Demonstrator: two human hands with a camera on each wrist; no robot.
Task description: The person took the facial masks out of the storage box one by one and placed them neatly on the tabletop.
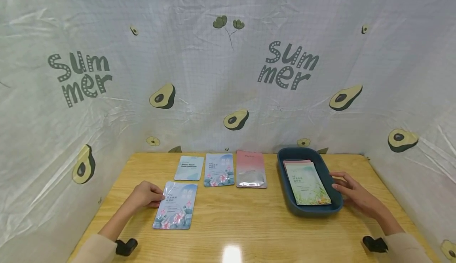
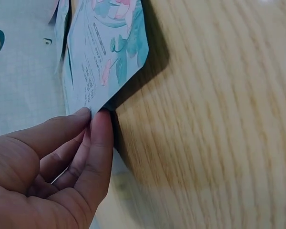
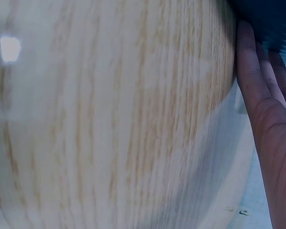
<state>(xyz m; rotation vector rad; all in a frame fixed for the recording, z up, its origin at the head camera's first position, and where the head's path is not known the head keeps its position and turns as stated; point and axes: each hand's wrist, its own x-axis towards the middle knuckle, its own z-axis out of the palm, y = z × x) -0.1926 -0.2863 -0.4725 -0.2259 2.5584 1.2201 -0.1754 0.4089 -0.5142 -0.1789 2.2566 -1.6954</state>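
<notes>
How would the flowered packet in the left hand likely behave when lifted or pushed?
The flowered packet probably flexes only slightly: pinched at its edge by the left hand, it looks fairly flat. It seems thin, so likely light. Its shiny face suggests it could slide easily if pushed.

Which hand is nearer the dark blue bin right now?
Right. The right hand rests against the right side of the dark blue bin; the left hand is far to its left, pinching the left edge of a flowered packet.

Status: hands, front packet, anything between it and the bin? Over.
Left hand pinches front packet. Right hand touches bin. Three packets farther back, none between.
</notes>
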